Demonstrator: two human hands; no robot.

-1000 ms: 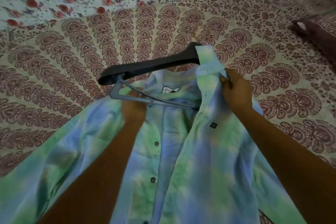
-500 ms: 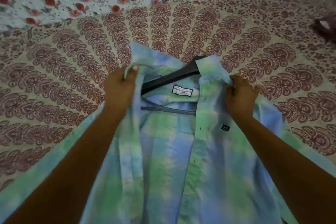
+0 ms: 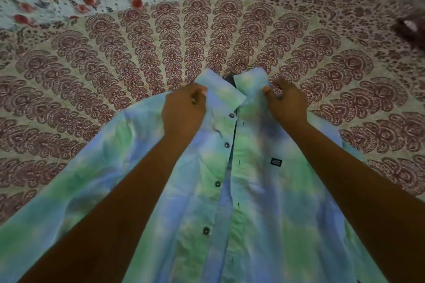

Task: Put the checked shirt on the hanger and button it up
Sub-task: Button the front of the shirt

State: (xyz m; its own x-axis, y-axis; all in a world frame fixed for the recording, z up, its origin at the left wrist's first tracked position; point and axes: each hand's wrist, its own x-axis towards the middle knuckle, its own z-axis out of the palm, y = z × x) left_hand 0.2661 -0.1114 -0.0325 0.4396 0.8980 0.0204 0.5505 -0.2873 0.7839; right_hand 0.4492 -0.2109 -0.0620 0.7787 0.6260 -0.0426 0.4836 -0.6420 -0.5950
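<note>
Green-and-blue checked shirt [image 3: 253, 190] flat on the patterned bedspread [image 3: 138, 64], fronts now drawn nearly shut over the hanger [image 3: 228, 78], hiding the bar and label exposed half a second ago. Left hand [image 3: 184, 108] and right hand [image 3: 286, 103] closer together, each gripping a collar side; buttons [image 3: 231, 116] undone.

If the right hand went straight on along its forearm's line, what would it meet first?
Probably the collar flap of the checked shirt, just ahead of the right hand, which grips the cloth beside it. Beyond lies the patterned bedsheet. Depth is unclear from one view.
</note>
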